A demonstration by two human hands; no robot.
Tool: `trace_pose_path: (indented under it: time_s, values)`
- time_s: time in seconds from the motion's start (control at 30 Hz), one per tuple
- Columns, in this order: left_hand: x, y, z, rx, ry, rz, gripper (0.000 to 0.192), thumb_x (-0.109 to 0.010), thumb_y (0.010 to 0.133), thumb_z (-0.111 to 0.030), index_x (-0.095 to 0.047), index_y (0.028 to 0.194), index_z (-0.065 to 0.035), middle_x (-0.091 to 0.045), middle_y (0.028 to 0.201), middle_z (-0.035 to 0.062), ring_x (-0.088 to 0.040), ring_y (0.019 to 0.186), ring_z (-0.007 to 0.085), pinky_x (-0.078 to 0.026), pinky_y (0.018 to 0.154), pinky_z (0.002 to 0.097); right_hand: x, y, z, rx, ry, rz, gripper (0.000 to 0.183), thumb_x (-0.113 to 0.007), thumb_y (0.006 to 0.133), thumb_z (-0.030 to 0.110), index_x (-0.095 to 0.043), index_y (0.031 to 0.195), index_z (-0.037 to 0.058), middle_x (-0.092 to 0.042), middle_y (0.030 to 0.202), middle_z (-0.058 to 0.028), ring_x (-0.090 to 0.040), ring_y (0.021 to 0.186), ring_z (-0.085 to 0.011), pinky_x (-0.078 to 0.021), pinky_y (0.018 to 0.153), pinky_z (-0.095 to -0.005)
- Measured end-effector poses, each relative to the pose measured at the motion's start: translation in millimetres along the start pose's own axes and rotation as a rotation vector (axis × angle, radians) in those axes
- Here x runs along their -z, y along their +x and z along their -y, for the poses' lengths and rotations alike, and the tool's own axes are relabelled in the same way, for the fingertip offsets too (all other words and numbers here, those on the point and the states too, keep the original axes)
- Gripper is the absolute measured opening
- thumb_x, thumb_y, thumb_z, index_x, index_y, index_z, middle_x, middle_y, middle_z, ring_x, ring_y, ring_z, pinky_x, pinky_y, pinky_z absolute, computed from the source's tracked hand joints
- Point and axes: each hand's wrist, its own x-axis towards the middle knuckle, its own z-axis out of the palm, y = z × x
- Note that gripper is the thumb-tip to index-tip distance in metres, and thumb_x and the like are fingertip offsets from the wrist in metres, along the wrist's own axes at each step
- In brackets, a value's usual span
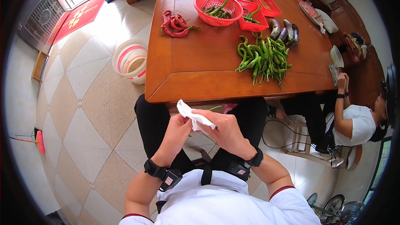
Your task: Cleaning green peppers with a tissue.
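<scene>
A crumpled white tissue or thin cloth (200,120) is held between my two hands, above my lap and just short of the table edge. My left hand (175,136) pinches its left side, and my right hand (226,128) grips the right side with fingers bent over it. Before me on the wooden table (200,59) lies a heap of long green peppers (265,56). Several dark purple eggplants (286,31) rest behind it. A bunch of red peppers (175,25) sits near the left edge. Whether something is wrapped inside the white piece cannot be seen.
A round red basket (200,6) and a rectangular red basket (265,24) hold green peppers; another red basket (274,11) stands behind. A white bucket (129,61) is on the floor at left. A person (356,125) sits at right, hands near a clear container (333,73).
</scene>
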Motion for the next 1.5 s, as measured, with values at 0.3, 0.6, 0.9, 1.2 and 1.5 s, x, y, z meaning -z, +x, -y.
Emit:
trace_pose_path:
  time_s: [0.3, 0.6, 0.9, 1.2, 1.5]
  values:
    - [6, -5, -9, 0.096, 0.02, 0.02, 0.023, -0.055, 0.099, -0.02, -0.062, 0.109, -0.0008, -0.067, 0.093, 0.0055, -0.066, 0.083, 0.0118, -0.055, 0.074, 0.0253, 32, 10, -27, -0.223, -0.268, -0.097, 0.02, -0.06, 0.093, 0.015, -0.067, 0.101, -0.0016, -0.062, 0.066, -0.0114, -0.056, 0.054, -0.0125, -0.0445, 0.051, -0.0284]
    - [-4, 1, 1, 0.06, -0.083, 0.028, 0.024, -0.056, 0.097, -0.014, -0.06, 0.115, 0.002, -0.066, 0.105, 0.0053, -0.064, 0.093, 0.0105, -0.054, 0.081, 0.0253, 9, -6, -8, 0.06, -0.279, 0.004, 0.025, -0.073, 0.076, 0.002, -0.064, 0.099, -0.0003, -0.063, 0.08, -0.0148, -0.063, 0.064, -0.0294, -0.0493, 0.056, -0.0314]
    - [5, 9, -16, -0.052, -0.347, 0.009, 0.023, -0.051, 0.098, -0.009, -0.058, 0.117, 0.0023, -0.065, 0.112, 0.0157, -0.065, 0.103, 0.0235, -0.052, 0.093, 0.0358, -8, -22, 6, -0.039, -0.001, 0.12, 0.024, -0.071, 0.08, 0.009, -0.064, 0.102, 0.0038, -0.065, 0.083, -0.0146, -0.065, 0.072, -0.0332, -0.0516, 0.061, -0.0369]
    - [-4, 5, -11, 0.101, -0.212, 0.022, 0.025, -0.052, 0.099, -0.013, -0.055, 0.121, -0.001, -0.062, 0.118, 0.0096, -0.062, 0.108, 0.0188, -0.049, 0.097, 0.0343, -3, -5, -10, 0.041, -0.286, -0.095, 0.03, -0.075, 0.074, 0.004, -0.061, 0.1, 0.0024, -0.064, 0.087, -0.0137, -0.064, 0.07, -0.0318, -0.0499, 0.055, -0.0361]
    - [5, 10, -28, 0.004, -0.319, 0.054, 0.019, -0.049, 0.1, -0.013, -0.056, 0.114, -0.0022, -0.065, 0.114, 0.0151, -0.063, 0.109, 0.0238, -0.049, 0.097, 0.0366, -2, -25, -4, -0.012, -0.132, 0.225, 0.025, -0.074, 0.074, 0.005, -0.059, 0.095, 0.0056, -0.064, 0.084, -0.0111, -0.065, 0.073, -0.0297, -0.0523, 0.063, -0.0355]
